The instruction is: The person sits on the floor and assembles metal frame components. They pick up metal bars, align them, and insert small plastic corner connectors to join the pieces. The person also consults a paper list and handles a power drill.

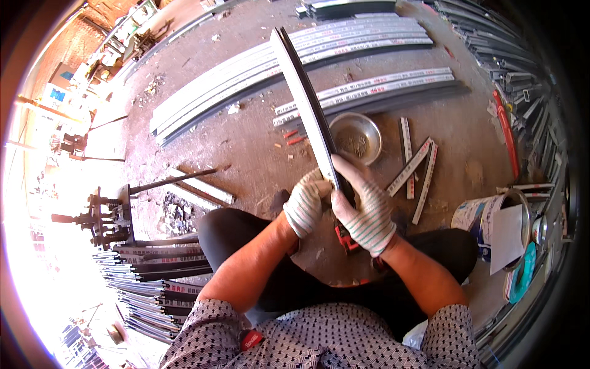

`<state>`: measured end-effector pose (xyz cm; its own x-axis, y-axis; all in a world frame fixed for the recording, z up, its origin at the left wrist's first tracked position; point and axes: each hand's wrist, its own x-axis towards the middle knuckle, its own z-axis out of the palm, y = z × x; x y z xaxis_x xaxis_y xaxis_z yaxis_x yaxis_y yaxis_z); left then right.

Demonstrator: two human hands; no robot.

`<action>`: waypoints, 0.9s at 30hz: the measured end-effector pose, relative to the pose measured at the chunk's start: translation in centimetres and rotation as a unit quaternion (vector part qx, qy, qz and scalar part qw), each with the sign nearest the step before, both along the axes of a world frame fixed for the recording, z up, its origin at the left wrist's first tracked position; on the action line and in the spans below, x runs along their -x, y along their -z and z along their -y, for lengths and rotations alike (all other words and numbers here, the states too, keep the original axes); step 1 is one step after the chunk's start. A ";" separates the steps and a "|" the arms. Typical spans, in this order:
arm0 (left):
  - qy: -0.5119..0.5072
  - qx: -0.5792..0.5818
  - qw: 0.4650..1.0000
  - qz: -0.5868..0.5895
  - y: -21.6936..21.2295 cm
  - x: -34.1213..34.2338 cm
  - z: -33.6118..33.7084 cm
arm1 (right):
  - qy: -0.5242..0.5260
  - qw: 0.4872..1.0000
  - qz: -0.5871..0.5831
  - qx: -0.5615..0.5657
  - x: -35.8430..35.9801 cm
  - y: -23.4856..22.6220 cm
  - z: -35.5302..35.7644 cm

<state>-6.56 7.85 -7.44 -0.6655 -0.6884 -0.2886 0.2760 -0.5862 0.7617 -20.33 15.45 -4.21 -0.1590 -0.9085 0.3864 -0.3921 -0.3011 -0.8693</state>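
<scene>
Both my hands wear white gloves with thin stripes. A long, straight metal profile, pale on one face and dark on the other, slants up and away from me. My left hand is closed around its near end from the left. On the other side my right hand grips the same end, its fingers lying along the dark face. Below the hands is a red and black object, partly hidden, whose kind I cannot make out. Just beyond my right hand stands a round metal bowl with small pieces inside.
Several short profile pieces lie right of the bowl. Long profiles rest in rows farther off. At left are a dark metal hand-lever machine and a stack of profiles. A bucket stands at right, near a red bar.
</scene>
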 end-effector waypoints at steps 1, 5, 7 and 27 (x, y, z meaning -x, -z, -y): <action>0.033 0.108 0.993 0.037 0.4 -0.8 0.0 | -0.008 1.000 -0.011 -0.002 0.4 0.4 0.1; 0.027 0.161 0.986 0.021 0.1 -0.8 0.0 | -0.035 0.995 0.095 -0.024 1.6 -0.4 -0.1; -0.002 -0.081 0.996 -0.047 -2.8 -0.1 0.4 | -0.059 0.982 0.163 -0.079 2.3 -0.7 -0.2; 0.055 -0.003 0.997 0.053 -0.6 -0.1 0.9 | 0.085 0.992 0.039 -0.087 2.5 -0.1 -0.4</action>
<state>-6.50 6.96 -6.84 -0.7020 -0.6113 -0.3654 0.1284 -0.6133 0.7794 -22.86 15.85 -4.12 -0.3384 -0.9180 0.2066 -0.3536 -0.0794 -0.9320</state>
